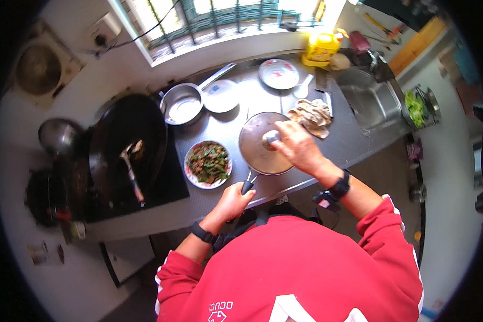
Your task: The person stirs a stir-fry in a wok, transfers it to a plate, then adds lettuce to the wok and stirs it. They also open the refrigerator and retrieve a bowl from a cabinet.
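My left hand [234, 202] is closed around the black handle of a lidded pan. On the pan sits a round glass lid [254, 149], and the fingers of my right hand [300, 147] are at its knob. What the pan holds is blurred behind the lid. Left of the pan is a patterned plate of cooked green vegetables with brown pieces [208, 164]. A crumpled cloth [312, 116] lies just beyond my right hand, beside a cleaver [328, 103].
At left, a black wok [122, 133] on the stove holds a spatula [132, 177]. Behind stand a steel saucepan [182, 105], a white plate [221, 96], a patterned plate [279, 74], a white spoon [304, 87] and a yellow jug [320, 47]. A steel sink [370, 98] is at right.
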Action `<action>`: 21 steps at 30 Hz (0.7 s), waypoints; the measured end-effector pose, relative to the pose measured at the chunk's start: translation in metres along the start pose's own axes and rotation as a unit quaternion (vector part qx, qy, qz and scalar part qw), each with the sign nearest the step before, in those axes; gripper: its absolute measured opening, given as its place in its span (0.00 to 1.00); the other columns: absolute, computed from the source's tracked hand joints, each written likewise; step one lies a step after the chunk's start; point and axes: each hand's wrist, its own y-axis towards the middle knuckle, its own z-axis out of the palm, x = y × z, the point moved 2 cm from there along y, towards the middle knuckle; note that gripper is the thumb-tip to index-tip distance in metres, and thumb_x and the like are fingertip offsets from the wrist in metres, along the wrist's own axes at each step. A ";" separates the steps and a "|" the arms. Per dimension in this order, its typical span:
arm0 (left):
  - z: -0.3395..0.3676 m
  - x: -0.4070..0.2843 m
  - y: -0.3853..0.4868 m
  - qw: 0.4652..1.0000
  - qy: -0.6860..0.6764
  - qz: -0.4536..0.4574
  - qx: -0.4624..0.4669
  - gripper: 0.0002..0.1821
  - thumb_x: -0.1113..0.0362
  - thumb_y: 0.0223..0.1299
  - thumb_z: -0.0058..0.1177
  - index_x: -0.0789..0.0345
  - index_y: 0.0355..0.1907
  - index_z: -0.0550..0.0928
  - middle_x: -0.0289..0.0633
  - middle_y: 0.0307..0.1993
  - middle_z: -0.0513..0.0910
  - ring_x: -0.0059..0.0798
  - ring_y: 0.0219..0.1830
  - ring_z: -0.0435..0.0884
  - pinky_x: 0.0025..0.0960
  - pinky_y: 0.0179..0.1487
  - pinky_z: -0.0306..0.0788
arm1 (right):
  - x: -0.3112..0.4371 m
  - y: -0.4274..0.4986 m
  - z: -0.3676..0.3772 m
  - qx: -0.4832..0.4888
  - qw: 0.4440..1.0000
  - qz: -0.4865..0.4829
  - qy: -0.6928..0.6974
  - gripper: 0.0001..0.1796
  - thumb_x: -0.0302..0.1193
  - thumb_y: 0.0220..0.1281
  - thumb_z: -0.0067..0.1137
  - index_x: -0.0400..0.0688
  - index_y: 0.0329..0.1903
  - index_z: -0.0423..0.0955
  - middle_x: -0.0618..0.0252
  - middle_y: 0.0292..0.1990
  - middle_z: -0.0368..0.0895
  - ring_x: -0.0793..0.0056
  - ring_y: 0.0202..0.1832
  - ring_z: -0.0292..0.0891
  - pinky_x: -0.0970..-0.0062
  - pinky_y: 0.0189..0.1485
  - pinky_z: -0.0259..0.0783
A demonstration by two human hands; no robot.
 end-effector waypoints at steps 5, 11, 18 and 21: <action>0.011 0.025 -0.034 0.999 -0.003 0.032 -0.025 0.15 0.57 0.64 0.56 0.66 0.29 0.74 0.33 0.18 0.72 0.17 0.17 0.69 0.30 0.20 0.65 | -0.015 -0.009 -0.035 -0.029 0.995 0.064 0.072 0.14 0.29 0.66 0.56 0.35 0.51 0.75 0.48 0.49 0.79 0.53 0.47 0.79 0.66 0.53 0.73; 0.085 0.068 -0.104 0.990 -0.005 0.068 -0.124 0.16 0.57 0.60 0.58 0.70 0.29 0.75 0.45 0.23 0.77 0.30 0.27 0.75 0.37 0.34 0.71 | -0.018 -0.018 -0.033 0.005 0.993 -0.089 0.079 0.10 0.26 0.67 0.54 0.35 0.48 0.77 0.51 0.43 0.81 0.57 0.44 0.79 0.67 0.48 0.73; 0.254 0.117 -0.221 0.916 -0.286 -0.109 -0.261 0.15 0.55 0.63 0.57 0.64 0.31 0.75 0.32 0.17 0.73 0.17 0.14 0.70 0.26 0.18 0.66 | 0.044 -0.067 0.017 0.208 0.949 -0.163 0.169 0.10 0.24 0.68 0.52 0.37 0.48 0.75 0.52 0.44 0.80 0.57 0.40 0.80 0.67 0.44 0.75; 0.326 0.131 -0.288 0.868 -0.325 -0.113 -0.359 0.16 0.54 0.64 0.56 0.65 0.31 0.74 0.33 0.16 0.73 0.19 0.14 0.72 0.27 0.17 0.66 | 0.109 -0.106 0.042 0.260 0.916 -0.253 0.171 0.10 0.22 0.67 0.50 0.35 0.47 0.75 0.49 0.44 0.80 0.51 0.44 0.79 0.63 0.48 0.74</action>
